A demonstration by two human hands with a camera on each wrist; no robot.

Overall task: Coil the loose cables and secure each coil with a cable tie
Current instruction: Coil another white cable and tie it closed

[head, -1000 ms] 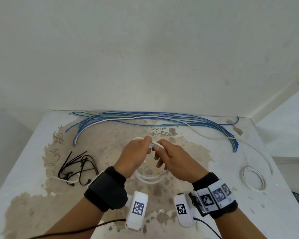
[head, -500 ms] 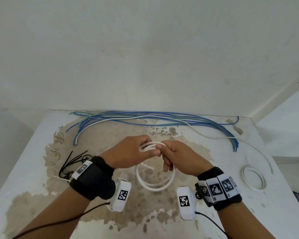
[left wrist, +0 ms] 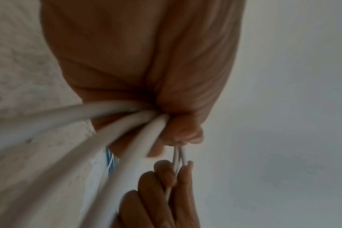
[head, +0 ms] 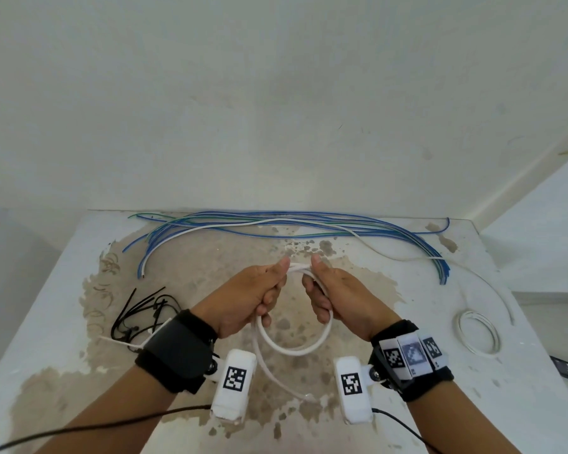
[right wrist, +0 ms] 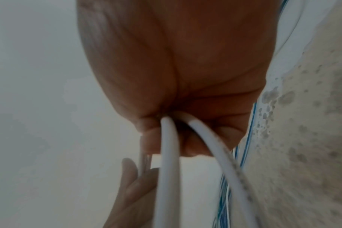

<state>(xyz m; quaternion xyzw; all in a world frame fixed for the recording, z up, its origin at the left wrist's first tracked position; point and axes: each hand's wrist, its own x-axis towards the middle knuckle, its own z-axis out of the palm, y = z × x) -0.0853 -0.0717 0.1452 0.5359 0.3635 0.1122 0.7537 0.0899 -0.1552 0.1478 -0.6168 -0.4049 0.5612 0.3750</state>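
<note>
Gripping the white cable (head: 294, 347) with both fists above the table (head: 63, 381) centre; left hand (head: 246, 299) and right hand (head: 341, 298) each curled tight round the top of the loop, thumbs nearly touching; loop hangs between the wrists, loose end trailing near; blue cables (head: 309, 221) along far edge; black ties (head: 141, 314) left; finished white coil (head: 477, 332) right.
</note>
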